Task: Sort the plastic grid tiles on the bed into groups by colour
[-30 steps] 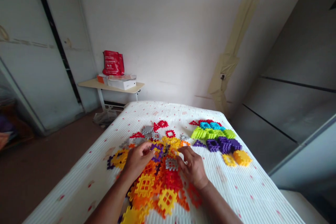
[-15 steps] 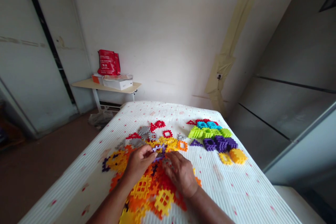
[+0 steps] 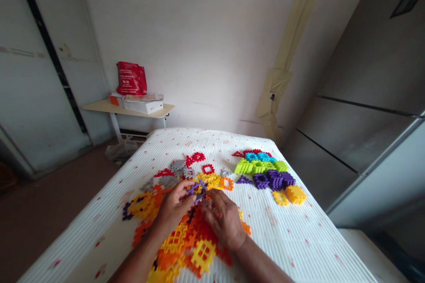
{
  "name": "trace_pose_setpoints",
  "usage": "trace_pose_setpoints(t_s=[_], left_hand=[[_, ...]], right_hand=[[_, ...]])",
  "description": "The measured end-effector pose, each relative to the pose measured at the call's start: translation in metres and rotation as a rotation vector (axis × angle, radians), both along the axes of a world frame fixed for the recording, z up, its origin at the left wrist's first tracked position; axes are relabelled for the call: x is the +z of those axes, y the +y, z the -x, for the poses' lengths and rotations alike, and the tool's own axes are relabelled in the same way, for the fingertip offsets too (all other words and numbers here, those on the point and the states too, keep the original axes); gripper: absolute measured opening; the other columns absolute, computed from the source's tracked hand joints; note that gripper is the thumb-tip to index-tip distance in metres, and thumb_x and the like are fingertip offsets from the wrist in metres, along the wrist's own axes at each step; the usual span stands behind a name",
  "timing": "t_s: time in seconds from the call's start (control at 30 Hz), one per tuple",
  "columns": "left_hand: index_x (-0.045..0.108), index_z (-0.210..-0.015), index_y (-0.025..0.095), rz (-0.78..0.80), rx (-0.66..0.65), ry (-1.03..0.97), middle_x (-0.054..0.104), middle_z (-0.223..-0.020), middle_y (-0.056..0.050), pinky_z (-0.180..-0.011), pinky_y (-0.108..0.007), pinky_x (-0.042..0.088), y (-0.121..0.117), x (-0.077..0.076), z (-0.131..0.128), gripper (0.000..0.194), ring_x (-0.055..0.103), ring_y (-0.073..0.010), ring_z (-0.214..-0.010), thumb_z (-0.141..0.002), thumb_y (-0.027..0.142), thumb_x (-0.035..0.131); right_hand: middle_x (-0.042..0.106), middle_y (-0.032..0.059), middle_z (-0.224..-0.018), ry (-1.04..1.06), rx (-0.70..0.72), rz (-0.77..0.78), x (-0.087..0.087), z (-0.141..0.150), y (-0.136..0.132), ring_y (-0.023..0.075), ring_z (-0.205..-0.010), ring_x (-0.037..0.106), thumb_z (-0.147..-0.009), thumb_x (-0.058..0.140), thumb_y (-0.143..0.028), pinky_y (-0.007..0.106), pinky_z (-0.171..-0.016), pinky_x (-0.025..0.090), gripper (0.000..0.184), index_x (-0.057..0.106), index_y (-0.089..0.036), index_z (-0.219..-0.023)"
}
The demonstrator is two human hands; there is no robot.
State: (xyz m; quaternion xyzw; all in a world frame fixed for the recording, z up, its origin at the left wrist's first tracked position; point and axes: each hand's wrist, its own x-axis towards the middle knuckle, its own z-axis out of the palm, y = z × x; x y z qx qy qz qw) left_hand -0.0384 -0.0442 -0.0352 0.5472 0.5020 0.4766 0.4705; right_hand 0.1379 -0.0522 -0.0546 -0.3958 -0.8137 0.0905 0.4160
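Note:
My left hand (image 3: 175,204) pinches a purple interlocking plastic building block (image 3: 195,186) with notched edges, held a little above the pile. My right hand (image 3: 226,220) is closed, its fingers curled downward just right of that block; what lies under its fingertips is hidden. Part of a grey block (image 3: 206,204) shows beside those fingers. Below both hands spreads a mixed heap of blocks, among them a yellow window block (image 3: 203,254) and orange pieces (image 3: 171,258).
At the right, blocks sit grouped by colour: blue (image 3: 257,156), lime green (image 3: 259,167), purple (image 3: 275,180) and yellow (image 3: 295,194). Grey blocks (image 3: 178,166) and a red square frame (image 3: 208,169) lie beyond the heap. A side table (image 3: 96,105) holds a red bag (image 3: 130,78).
My right hand has moved left and in over the heap, close to the purple block. The purple block has been lifted and turned in my left hand. The view has shifted slightly right.

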Motion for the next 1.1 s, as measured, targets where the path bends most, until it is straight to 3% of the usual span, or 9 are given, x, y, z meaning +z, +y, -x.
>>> trace_pose_setpoints(t_s=[0.47,0.83,1.1], left_hand=[[0.051,-0.097,0.017,0.016,-0.012,-0.063,0.055,-0.054,0.006,-0.043,-0.021,0.038,0.001,-0.004,-0.003,0.040,0.049,-0.0103,-0.044,-0.074,0.049,0.058],[0.051,-0.099,0.018,0.020,-0.044,0.031,0.059,-0.052,0.004,-0.047,-0.023,0.041,0.001,-0.002,-0.004,0.046,0.052,-0.0132,-0.046,-0.073,0.056,0.055],[0.055,-0.100,0.020,0.010,0.054,0.102,0.061,-0.056,0.002,-0.048,-0.025,0.043,0.003,-0.003,0.002,0.054,0.054,-0.0157,-0.050,-0.069,0.065,0.053]], right_hand=[[0.056,0.0112,-0.112,-0.039,-0.065,-0.057,0.006,-0.001,-0.001,0.0219,-0.102,0.056,-0.082,0.060,-0.041,0.035,-0.084,0.051,0.044,0.051,-0.019,-0.119],[0.056,0.0095,-0.107,-0.052,-0.075,-0.052,0.007,0.000,-0.002,0.0211,-0.098,0.053,-0.082,0.057,-0.032,0.035,-0.083,0.049,0.039,0.050,-0.019,-0.118],[0.058,0.0097,-0.106,-0.063,-0.115,-0.118,0.012,-0.007,0.001,0.0211,-0.095,0.054,-0.082,0.053,-0.041,0.034,-0.081,0.050,0.042,0.052,-0.019,-0.117]])
